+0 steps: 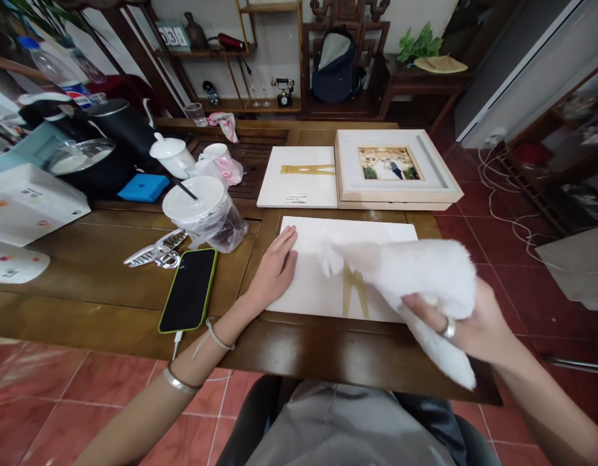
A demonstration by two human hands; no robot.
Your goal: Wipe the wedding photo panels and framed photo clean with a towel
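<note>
My left hand (274, 268) rests flat on the left edge of a white board (309, 291), fingers stretched out. A gold-coloured folding stand leg (350, 294) shows on the board's face, partly covered. In my right hand (466, 320) is a fluffy white cloth (425, 265), bunched up, its loose end hanging blurred over the board. Behind it lies a second white board (299, 184) with a similar gold leg. Beside that, a pale wooden picture frame (400, 194) holds a small photo (390, 163) inside a white mat.
Left of the board are a phone (188, 291) on a cable, a silver hair claw (158, 251) and a lidded drink cup (197, 204) in plastic. Further left stand a white teapot (173, 155), a blue block (143, 188) and a black pot (92, 171). The table's front edge (328, 349) is near my lap.
</note>
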